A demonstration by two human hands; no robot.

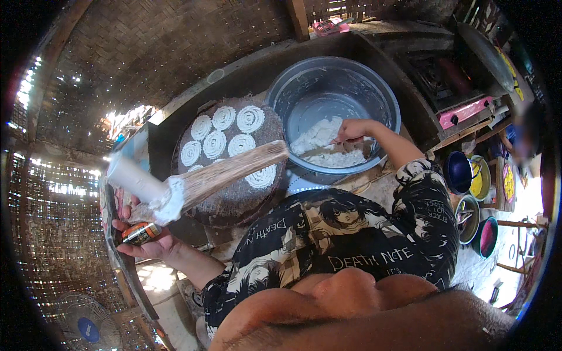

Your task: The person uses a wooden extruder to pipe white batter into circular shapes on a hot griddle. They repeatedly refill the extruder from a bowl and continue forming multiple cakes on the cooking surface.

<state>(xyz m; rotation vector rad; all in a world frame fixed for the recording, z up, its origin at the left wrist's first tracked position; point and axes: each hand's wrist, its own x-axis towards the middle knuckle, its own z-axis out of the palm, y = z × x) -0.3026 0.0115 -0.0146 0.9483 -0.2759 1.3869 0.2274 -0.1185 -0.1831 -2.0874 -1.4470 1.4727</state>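
My left hand [153, 245] is closed round a small orange-and-black can [142, 233], palm up. Just above it is a wooden board [234, 169] with a white tube [136, 178] standing out from it and white dough smeared where they meet. Whether the can joins the board is hidden. The board slants over a round dark mat [202, 205], which carries several white dough spirals [250, 119]. My right hand [354, 130] is down in a large grey basin [333, 63], fingers closed in the white dough [319, 136]; the fingertips are partly hidden.
A stove [442, 79] with a pink front [465, 113] is right of the basin, a dark round pan [483, 55] leaning behind it. Several coloured bowls [458, 172] are at the far right. A woven wall [175, 47] rises behind; a fan [88, 324] is at lower left.
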